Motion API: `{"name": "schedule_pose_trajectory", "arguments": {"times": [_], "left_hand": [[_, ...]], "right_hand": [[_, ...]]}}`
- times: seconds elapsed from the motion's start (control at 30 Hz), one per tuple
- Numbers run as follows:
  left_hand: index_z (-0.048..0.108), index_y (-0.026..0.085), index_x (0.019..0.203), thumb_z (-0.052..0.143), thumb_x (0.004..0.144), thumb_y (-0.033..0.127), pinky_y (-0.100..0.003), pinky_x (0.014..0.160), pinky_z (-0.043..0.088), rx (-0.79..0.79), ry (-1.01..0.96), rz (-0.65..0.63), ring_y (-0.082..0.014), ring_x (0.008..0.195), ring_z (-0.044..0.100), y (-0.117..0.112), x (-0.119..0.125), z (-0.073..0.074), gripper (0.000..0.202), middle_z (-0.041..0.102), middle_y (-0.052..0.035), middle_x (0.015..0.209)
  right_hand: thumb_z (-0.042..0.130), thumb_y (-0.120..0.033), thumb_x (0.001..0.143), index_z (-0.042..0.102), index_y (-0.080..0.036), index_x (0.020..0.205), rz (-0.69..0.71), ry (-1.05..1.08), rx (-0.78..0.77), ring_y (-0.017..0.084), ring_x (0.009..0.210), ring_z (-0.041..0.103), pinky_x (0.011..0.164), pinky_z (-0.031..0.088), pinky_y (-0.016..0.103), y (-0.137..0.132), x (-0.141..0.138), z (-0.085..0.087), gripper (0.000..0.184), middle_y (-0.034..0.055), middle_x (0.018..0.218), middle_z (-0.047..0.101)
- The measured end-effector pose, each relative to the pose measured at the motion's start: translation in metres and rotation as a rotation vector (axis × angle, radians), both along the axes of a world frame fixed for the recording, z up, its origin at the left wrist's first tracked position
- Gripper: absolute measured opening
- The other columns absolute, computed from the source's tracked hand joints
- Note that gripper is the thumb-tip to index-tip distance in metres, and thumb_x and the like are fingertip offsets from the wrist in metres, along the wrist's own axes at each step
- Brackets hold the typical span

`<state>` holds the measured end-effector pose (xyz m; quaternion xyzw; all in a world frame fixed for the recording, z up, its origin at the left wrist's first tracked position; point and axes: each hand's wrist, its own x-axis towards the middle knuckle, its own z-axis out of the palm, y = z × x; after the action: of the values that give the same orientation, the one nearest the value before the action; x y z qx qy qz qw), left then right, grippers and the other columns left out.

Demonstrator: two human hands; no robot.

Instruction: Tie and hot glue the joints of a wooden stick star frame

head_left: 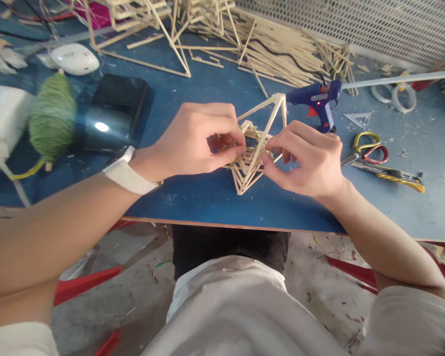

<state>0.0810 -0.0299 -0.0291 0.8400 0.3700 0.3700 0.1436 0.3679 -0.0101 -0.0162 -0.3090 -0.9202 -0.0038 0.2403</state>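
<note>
A small frame of thin wooden sticks (261, 141), with a raised triangular peak and a slatted lower part, stands on the blue table in front of me. Bits of green string or wrapping show on its inner sticks. My left hand (207, 136) is pinched at the frame's left side, thumb and forefinger together. From the other side, my right hand (306, 158) pinches at the frame's right edge with bent fingers. The fingertips hide whatever thin piece may lie between them.
A blue glue gun (321, 101), scissors (365, 151) and a utility knife (393, 175) lie to the right. Wooden sticks (282, 54) and a larger stick structure (178, 44) are behind. Green twine (52, 116), a black box-like device (114, 109) and a white mouse-shaped object (75, 59) sit left.
</note>
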Motion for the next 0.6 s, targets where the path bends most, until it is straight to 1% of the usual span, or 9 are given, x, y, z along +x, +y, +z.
{"name": "schedule_pose_trajectory", "arguments": {"times": [0.07,0.17,0.23,0.3,0.4,0.5,0.57,0.6], "left_hand": [[0.078,0.031,0.096,0.077,0.107,0.036,-0.041,0.068,0.058,0.019,-0.012,-0.014,-0.019,0.074,0.068,0.002,-0.001,-0.001,0.012,0.076,-0.005,0.092],[0.078,0.03,0.095,0.081,0.102,0.031,-0.038,0.064,0.055,0.071,-0.042,-0.061,-0.016,0.071,0.066,0.004,-0.001,-0.002,0.008,0.075,-0.0027,0.089],[0.078,0.029,0.095,0.079,0.104,0.029,-0.038,0.065,0.055,0.052,-0.034,-0.047,-0.0162,0.072,0.066,0.003,-0.001,-0.001,0.009,0.075,-0.0033,0.09],[0.078,0.028,0.095,0.078,0.105,0.028,-0.039,0.068,0.057,0.024,-0.03,-0.025,-0.0172,0.073,0.067,0.002,0.0,0.0,0.011,0.076,-0.0046,0.091],[0.08,0.028,0.097,0.081,0.103,0.026,-0.038,0.066,0.058,0.022,-0.054,-0.063,-0.0171,0.071,0.069,0.002,-0.001,0.0,0.006,0.078,-0.0049,0.093],[0.083,0.029,0.103,0.082,0.101,0.025,-0.038,0.067,0.06,0.016,-0.063,-0.099,-0.0174,0.074,0.073,0.005,-0.005,-0.001,0.005,0.08,-0.0053,0.098],[0.084,0.03,0.107,0.083,0.101,0.025,-0.037,0.067,0.06,0.005,-0.062,-0.102,-0.0175,0.075,0.074,0.009,-0.009,-0.002,0.008,0.08,-0.0053,0.098],[0.085,0.03,0.108,0.083,0.101,0.025,-0.035,0.065,0.06,0.007,-0.071,-0.115,-0.0171,0.075,0.074,0.011,-0.011,-0.003,0.009,0.079,-0.0049,0.097]], "right_hand": [[0.062,-0.034,0.114,0.082,-0.027,0.114,0.016,0.01,-0.03,0.018,0.082,0.075,0.069,0.054,0.035,-0.002,-0.003,0.0,0.021,0.0043,0.105,0.079],[0.062,-0.03,0.114,0.084,-0.027,0.11,0.014,0.027,-0.06,0.018,0.084,0.076,0.07,0.055,0.034,-0.003,-0.008,0.001,0.022,0.004,0.104,0.079],[0.063,-0.027,0.113,0.084,-0.027,0.106,0.015,0.063,-0.091,0.018,0.083,0.076,0.072,0.057,0.035,-0.002,-0.009,0.002,0.022,0.004,0.102,0.08],[0.065,-0.026,0.111,0.085,-0.026,0.105,0.045,0.114,-0.147,0.018,0.079,0.074,0.074,0.06,0.036,0.0,-0.008,0.002,0.02,0.0036,0.099,0.08],[0.068,-0.026,0.108,0.086,-0.027,0.107,0.093,0.181,-0.237,0.017,0.073,0.071,0.074,0.063,0.038,0.005,-0.003,0.003,0.018,0.0024,0.098,0.081],[0.071,-0.027,0.106,0.086,-0.028,0.104,0.108,0.227,-0.257,0.018,0.071,0.071,0.071,0.064,0.04,0.008,0.003,0.008,0.015,0.0024,0.095,0.081],[0.074,-0.027,0.106,0.085,-0.028,0.104,0.078,0.2,-0.258,0.02,0.074,0.072,0.072,0.064,0.043,0.008,0.008,0.014,0.012,0.0044,0.094,0.082],[0.075,-0.029,0.107,0.085,-0.028,0.105,0.052,0.166,-0.256,0.021,0.075,0.072,0.073,0.063,0.044,0.009,0.01,0.018,0.011,0.0053,0.093,0.082]]}}
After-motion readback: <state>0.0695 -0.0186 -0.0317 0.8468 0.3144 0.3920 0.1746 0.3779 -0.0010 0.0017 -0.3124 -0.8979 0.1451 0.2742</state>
